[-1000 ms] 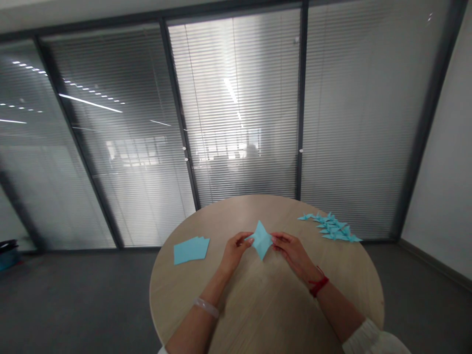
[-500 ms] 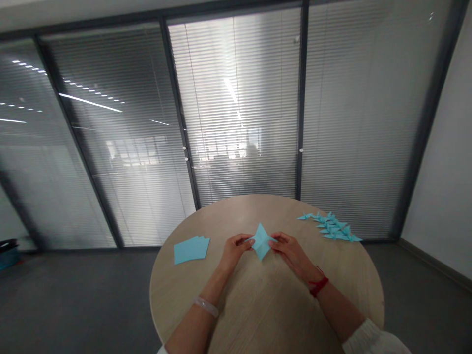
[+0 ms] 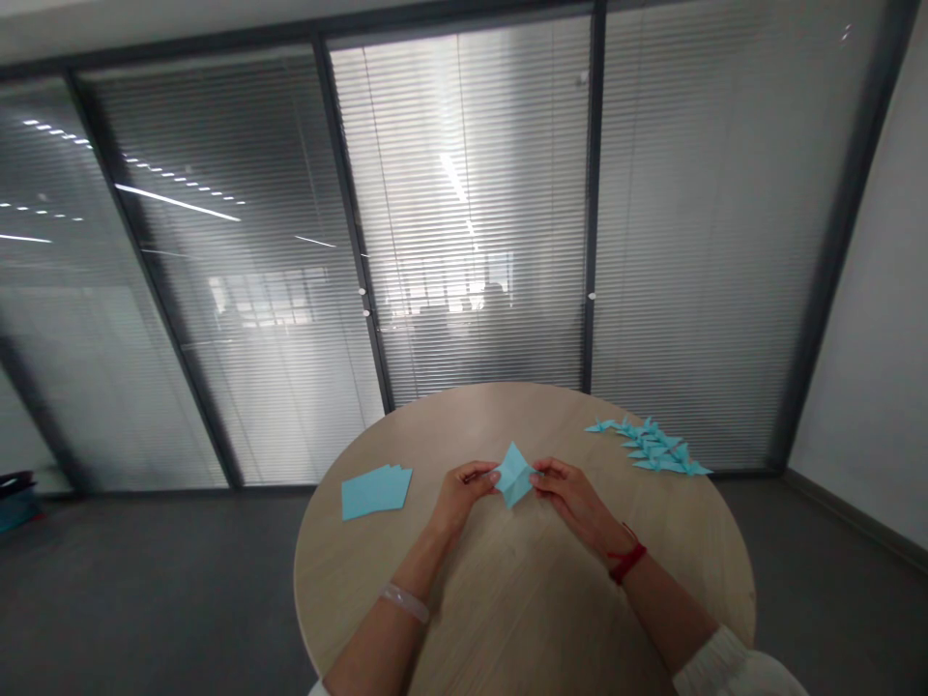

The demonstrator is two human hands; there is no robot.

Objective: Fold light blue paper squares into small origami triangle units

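Between my two hands is a light-blue sheet of origami paper (image 3: 514, 476), partly folded, with creases across it and one point facing away from me. My left hand (image 3: 459, 493) pinches its left corner between thumb and fingers. On the other side, my right hand (image 3: 565, 491) pinches the right corner the same way. The paper is held over the middle of the round table; whether it touches the top I cannot tell.
A fanned stack of blue paper sheets (image 3: 375, 492) lies at the left of the round wooden table (image 3: 536, 619). Several folded blue paper cranes (image 3: 656, 448) are grouped near the right edge. Behind the table stands a glass partition with blinds (image 3: 478, 222).
The paper's far and near points have drawn slightly closer together, so it looks shorter and more folded. Both hands keep their pinch and have barely moved.
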